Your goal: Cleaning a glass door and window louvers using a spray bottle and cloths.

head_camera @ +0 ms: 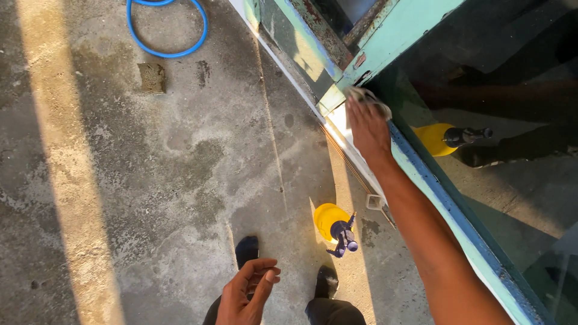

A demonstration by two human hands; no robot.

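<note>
My right hand (pixel 368 127) reaches forward and presses a pale cloth (pixel 366 96) against the bottom corner of a green-framed glass door (pixel 421 165). My left hand (pixel 248 293) hangs low near my legs, fingers loosely curled and holding nothing. A yellow spray bottle (pixel 335 223) with a dark trigger head stands on the concrete floor (pixel 180 168) just ahead of my dark shoes (pixel 247 250). Its reflection shows in the glass.
A blue hose (pixel 171 36) lies looped on the floor at the far top. A door track (pixel 355 168) runs along the base of the frame. A band of sunlight crosses the left side of the concrete.
</note>
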